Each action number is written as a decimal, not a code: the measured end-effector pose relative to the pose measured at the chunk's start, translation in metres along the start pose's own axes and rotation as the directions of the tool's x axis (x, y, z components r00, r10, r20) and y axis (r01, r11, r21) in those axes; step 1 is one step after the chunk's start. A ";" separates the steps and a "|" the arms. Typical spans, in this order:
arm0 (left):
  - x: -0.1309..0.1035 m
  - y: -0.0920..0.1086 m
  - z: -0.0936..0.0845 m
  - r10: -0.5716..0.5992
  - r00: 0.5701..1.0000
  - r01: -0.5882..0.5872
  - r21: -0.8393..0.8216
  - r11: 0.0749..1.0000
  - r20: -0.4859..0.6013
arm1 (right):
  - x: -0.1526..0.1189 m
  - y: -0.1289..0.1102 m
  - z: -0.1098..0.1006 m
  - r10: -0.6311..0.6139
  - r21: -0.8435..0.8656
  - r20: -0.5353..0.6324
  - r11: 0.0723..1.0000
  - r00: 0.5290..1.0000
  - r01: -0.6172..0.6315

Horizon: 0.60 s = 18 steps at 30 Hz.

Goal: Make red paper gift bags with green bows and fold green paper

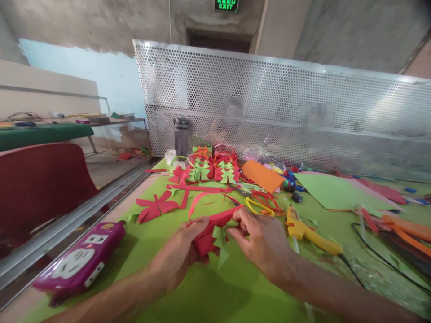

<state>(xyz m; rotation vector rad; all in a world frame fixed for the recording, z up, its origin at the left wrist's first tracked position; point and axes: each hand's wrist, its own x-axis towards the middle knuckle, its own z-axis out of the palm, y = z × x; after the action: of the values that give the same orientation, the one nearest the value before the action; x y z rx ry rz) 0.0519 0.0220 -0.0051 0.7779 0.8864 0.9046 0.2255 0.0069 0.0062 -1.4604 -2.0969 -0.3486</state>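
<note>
A red folded craft piece is held above the green table top, low in the centre of the view. My left hand grips its left side, thumb on top. My right hand is closed at the piece's right edge, thumb and forefinger pinching a light green cutout. Left of my hands lies a red flower-shaped cutout. Small red baskets with green bows stand beyond. Scissors with yellow handles lie just past my right hand, and a yellow glue gun rests to its right.
A purple power strip lies at the left edge of the green table. Orange and light green sheets are at the back right. A dark bottle stands by the perforated metal screen. A black cord crosses the right side.
</note>
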 end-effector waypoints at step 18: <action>0.002 -0.007 0.000 0.009 0.999 -0.007 -0.054 0.998 0.033 | 0.003 0.002 -0.001 0.085 0.107 0.139 0.989 0.987 -0.101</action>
<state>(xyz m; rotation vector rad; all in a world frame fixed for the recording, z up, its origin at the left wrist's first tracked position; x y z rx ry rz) 0.0546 0.0207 -0.0121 0.7479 0.8273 0.9171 0.2265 0.0099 0.0084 -1.5453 -2.1061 -0.0955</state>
